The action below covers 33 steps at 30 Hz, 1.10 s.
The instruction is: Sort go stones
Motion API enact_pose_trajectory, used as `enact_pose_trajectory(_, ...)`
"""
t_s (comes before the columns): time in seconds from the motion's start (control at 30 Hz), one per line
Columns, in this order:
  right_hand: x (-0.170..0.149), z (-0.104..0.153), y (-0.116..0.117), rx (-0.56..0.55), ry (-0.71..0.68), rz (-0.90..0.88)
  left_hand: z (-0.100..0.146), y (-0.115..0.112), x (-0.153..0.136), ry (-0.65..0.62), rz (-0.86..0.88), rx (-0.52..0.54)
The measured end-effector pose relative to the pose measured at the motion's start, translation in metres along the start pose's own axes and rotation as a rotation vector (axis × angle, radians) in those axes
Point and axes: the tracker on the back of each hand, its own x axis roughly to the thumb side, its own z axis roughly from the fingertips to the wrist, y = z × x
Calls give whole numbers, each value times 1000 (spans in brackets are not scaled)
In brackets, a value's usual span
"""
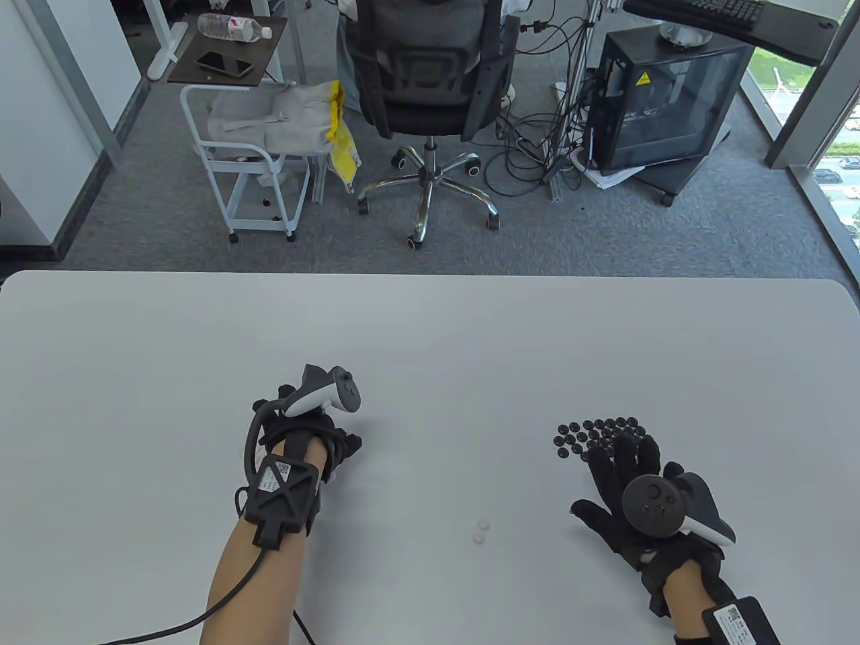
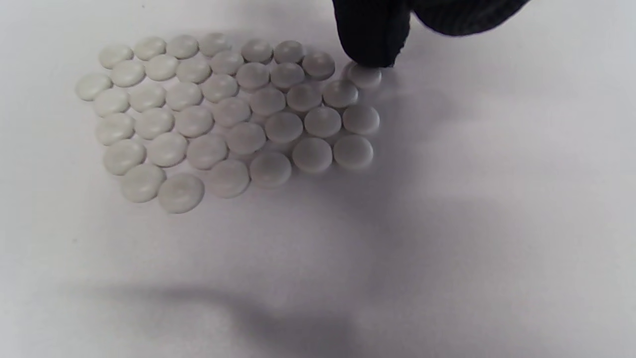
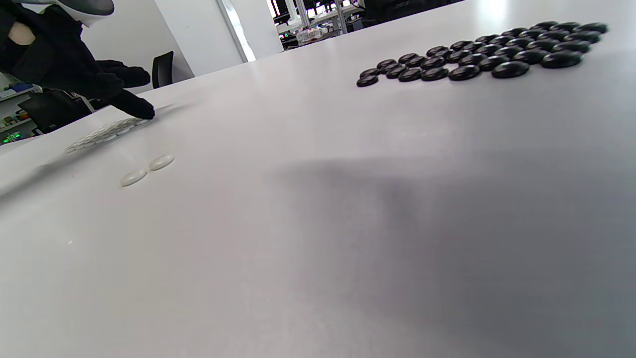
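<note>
Several white stones (image 2: 228,114) lie packed in a flat cluster under my left hand (image 1: 316,433). One gloved fingertip (image 2: 370,44) touches a white stone (image 2: 365,76) at the cluster's edge; nothing is gripped. In the right wrist view the left hand (image 3: 99,84) reaches a finger down to that cluster (image 3: 104,133). Several black stones (image 1: 598,435) lie in a cluster on the right, also seen in the right wrist view (image 3: 477,54). My right hand (image 1: 621,467) lies flat with fingers spread, its fingertips over the near edge of the black stones. Two loose white stones (image 1: 480,531) lie between the hands.
The white table (image 1: 430,336) reaches to a far edge, with an office chair (image 1: 430,101), a small cart (image 1: 248,161) and a computer case (image 1: 658,101) on the floor beyond. A cable (image 1: 201,615) runs from my left wrist off the near edge.
</note>
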Motion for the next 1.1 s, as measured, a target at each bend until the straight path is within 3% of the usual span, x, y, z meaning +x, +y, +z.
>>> enact_pose_trajectory(0.1,0,0,0,-4,-3,0,6,3,6,-48,8,11)
enact_pose_trajectory(0.2,0,-1,0,-6,-5,1,21,8,23,-197,40,40)
enact_pose_trajectory(0.33,0,-1,0,-4,-3,1,45,9,56,-337,-58,58)
enact_pose_trajectory(0.6,0,0,-1,-11,-1,-2,84,-31,136,-620,-277,15)
enact_pose_trajectory(0.77,1,0,-1,-12,-4,-2,83,-60,168,-706,-345,-21)
enact_pose_trajectory(0.9,0,1,-1,-11,-3,-4,69,-76,181,-722,-364,-61)
enact_pose_trajectory(1.0,1,1,-1,-12,-2,-4,56,-79,179,-670,-377,-70)
enact_pose_trajectory(1.1,0,1,-1,-13,0,-6,45,-63,165,-618,-289,-59)
